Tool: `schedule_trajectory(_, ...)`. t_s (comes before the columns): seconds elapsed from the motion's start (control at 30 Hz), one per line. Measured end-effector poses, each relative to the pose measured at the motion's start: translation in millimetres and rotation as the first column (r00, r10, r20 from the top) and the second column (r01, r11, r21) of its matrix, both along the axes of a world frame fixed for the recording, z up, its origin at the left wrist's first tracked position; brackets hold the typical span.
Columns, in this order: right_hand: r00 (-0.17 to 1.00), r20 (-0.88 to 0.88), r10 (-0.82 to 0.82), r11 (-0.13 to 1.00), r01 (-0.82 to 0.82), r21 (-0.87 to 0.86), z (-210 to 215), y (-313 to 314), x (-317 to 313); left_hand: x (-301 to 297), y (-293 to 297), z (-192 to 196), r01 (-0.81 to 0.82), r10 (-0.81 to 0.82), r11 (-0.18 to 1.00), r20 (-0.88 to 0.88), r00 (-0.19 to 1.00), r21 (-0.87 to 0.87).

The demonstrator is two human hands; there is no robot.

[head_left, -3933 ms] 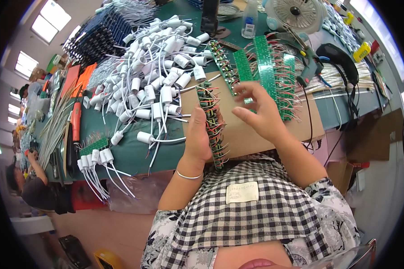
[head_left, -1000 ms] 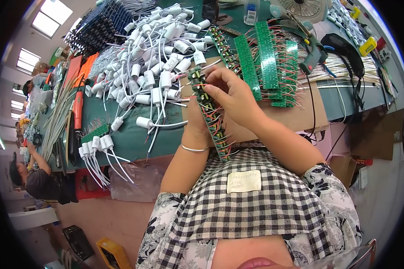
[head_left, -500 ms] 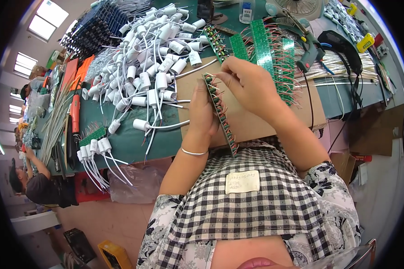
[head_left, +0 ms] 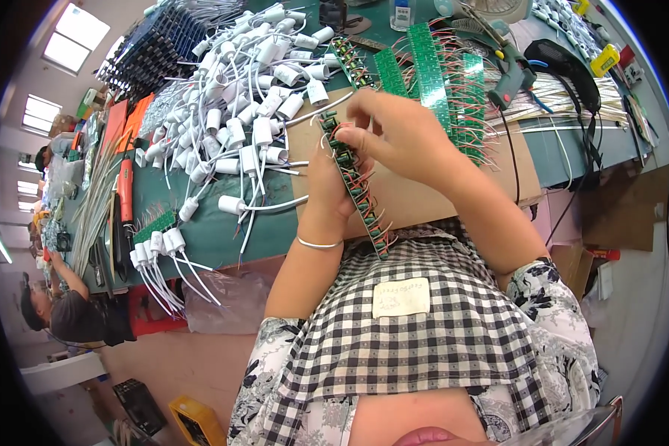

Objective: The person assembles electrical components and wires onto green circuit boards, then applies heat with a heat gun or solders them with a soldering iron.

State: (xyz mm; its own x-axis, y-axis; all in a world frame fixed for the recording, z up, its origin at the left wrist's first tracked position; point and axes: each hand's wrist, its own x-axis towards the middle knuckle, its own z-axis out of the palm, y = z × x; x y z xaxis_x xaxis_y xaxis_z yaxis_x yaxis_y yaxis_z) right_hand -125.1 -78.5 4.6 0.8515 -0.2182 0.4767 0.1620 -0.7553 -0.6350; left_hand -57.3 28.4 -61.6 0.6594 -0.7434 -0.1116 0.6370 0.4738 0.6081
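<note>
Both hands meet over a sheet of brown cardboard [head_left: 424, 197] at the near edge of the bench [head_left: 215, 238]. The left hand [head_left: 325, 178] is closed around a long narrow green circuit strip [head_left: 360, 195], gripping it from the 9 o'clock side so that it stands on edge, slanting from 11 o'clock at the far end down to 5 o'clock near the checked apron [head_left: 416, 327]. Held this way, the short red and white wire leads bristling from the strip face the right hand [head_left: 398, 137], whose fingertips are pinched together on the strip's far end, apparently on one of the leads; the exact contact is too small to tell. A thin bangle [head_left: 318, 243] circles the left wrist.

At 12 o'clock, just beyond the hands, more green strips with wires [head_left: 438, 82] lie side by side on the cardboard, within easy reach. At 10 to 11 o'clock a big heap of white lamp sockets with cords [head_left: 245, 97] covers the green bench top, and a smaller bunch of white sockets [head_left: 163, 256] lies at 9 o'clock by the bench edge. A glue gun [head_left: 509, 78] rests at 1 o'clock beside a bundle of pale wires [head_left: 557, 97]. An orange-handled tool [head_left: 125, 189] lies farther out at 9 o'clock, and another person [head_left: 67, 312] bends over work at 8 o'clock.
</note>
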Motion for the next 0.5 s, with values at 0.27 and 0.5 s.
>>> schedule_trajectory(0.27, 0.966, 0.201, 0.159, 0.978, -0.128, -0.162, 12.5, 6.8, -11.1, -5.4, -0.7, 14.1, -0.167, 0.137, 0.978, 0.215, 0.967, 0.128)
schedule_trajectory(0.5, 0.933, 0.242, 0.266, 0.956, -0.222, -0.194, -15.6, 2.2, -10.4, 20.2, 8.6, -7.7, 0.098, -0.151, 0.896, -0.090, 0.984, -0.433)
